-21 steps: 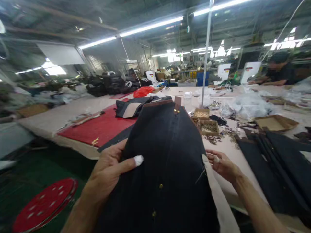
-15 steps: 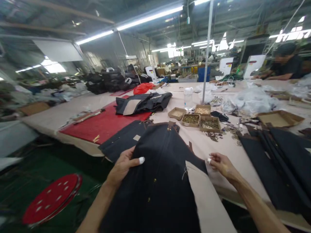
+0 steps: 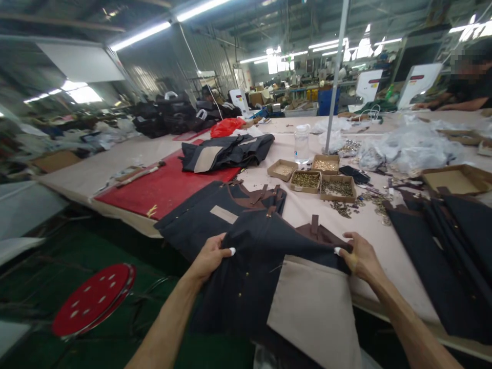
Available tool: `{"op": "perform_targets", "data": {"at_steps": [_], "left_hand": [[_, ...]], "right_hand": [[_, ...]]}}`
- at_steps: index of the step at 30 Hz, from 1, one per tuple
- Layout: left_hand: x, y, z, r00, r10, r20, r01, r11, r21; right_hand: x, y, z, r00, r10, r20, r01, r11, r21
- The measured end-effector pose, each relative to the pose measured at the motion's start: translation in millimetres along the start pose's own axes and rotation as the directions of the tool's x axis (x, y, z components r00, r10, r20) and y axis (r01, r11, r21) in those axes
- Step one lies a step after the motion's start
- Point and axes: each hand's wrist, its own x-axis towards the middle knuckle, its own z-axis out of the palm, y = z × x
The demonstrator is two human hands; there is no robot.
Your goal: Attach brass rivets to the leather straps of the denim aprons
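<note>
A dark apron [image 3: 255,287] with brown edging, small brass rivets and a large beige pocket [image 3: 315,307] hangs over the table's front edge. My left hand [image 3: 211,259] pinches its left side, the white-wrapped thumb lying on top of the cloth. At the upper right corner, my right hand [image 3: 359,256] is closed on the apron's edge, its thumb also tipped in white. Between the hands the cloth is stretched. Beneath and behind lies another dark apron [image 3: 196,215] with a beige patch.
Small cardboard boxes of metal fittings [image 3: 338,188] stand behind the apron, near a clear plastic jar [image 3: 302,143] and a metal pole [image 3: 336,77]. A dark garment pile [image 3: 434,256] lies right. At left are a red mat [image 3: 154,197] and red stool [image 3: 94,302]. A person [image 3: 469,82] sits far right.
My right hand, earlier beside the apron's right corner, has taken hold of its edge. The apron is spread wider, showing more of the beige pocket. The view has shifted slightly.
</note>
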Motion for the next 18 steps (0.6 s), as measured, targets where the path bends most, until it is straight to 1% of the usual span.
{"op": "perform_targets", "data": {"at_steps": [1,2,3,4,5,6,7,8,9,10,11,12,13,15,18], "left_hand": [[4.2,-1.8,9.1,0.997,0.012,-0.077,-0.001,0.99,0.142],[8.0,-3.1,21.1,0.98,0.062,-0.188,-0.001,0.951,0.309],[11.1,-4.2,36.1,0.942,0.159,-0.297,0.002,0.879,0.476],[13.3,-5.2,53.9,0.888,0.287,-0.36,-0.004,0.787,0.617],[14.6,-6.6,74.0,0.838,0.416,-0.354,-0.038,0.691,0.722],[15.2,-8.5,95.7,0.804,0.523,-0.282,-0.115,0.603,0.79],[15.3,-11.3,118.0,0.795,0.587,-0.153,-0.232,0.527,0.818],[15.2,-14.9,139.9,0.791,0.612,-0.011,-0.351,0.469,0.811],[15.4,-19.3,160.1,0.785,0.61,0.108,-0.445,0.433,0.784],[16.0,-24.2,177.8,0.779,0.598,0.187,-0.502,0.417,0.758],[17.1,-29.3,192.1,0.78,0.585,0.221,-0.522,0.416,0.745],[18.5,-34.3,202.8,0.788,0.575,0.219,-0.516,0.424,0.744],[20.2,-38.6,209.8,0.799,0.569,0.197,-0.496,0.438,0.75],[23.5,-44.1,215.3,0.815,0.56,0.151,-0.461,0.466,0.755],[25.8,-42.1,216.4,0.845,0.525,0.102,-0.421,0.534,0.733]], "right_hand": [[3.3,5.2,-0.6,1.0,-0.006,-0.013,0.006,1.0,-0.029],[6.7,9.7,0.0,1.0,-0.011,-0.025,0.009,0.998,-0.069],[10.6,13.8,1.6,0.999,-0.015,-0.034,0.011,0.994,-0.111],[15.4,17.7,3.3,0.999,-0.021,-0.039,0.015,0.988,-0.151],[21.3,21.6,4.5,0.999,-0.029,-0.038,0.022,0.983,-0.182],[28.8,25.7,4.6,0.999,-0.037,-0.033,0.029,0.979,-0.201],[37.8,29.9,3.1,0.999,-0.042,-0.028,0.035,0.978,-0.207],[48.2,34.0,0.0,0.998,-0.046,-0.031,0.039,0.979,-0.202],[60.0,37.9,-4.3,0.998,-0.049,-0.046,0.039,0.98,-0.194],[72.7,41.4,-9.3,0.996,-0.053,-0.072,0.039,0.981,-0.189],[85.6,44.4,-14.5,0.993,-0.06,-0.105,0.039,0.981,-0.19],[98.3,46.9,-19.2,0.988,-0.07,-0.136,0.043,0.98,-0.197],[110.1,49.0,-23.1,0.984,-0.085,-0.157,0.051,0.977,-0.208],[129.6,52.4,-27.9,0.982,-0.111,-0.151,0.075,0.971,-0.228],[146.7,58.0,-29.5,0.987,-0.141,-0.084,0.117,0.964,-0.24]]}}
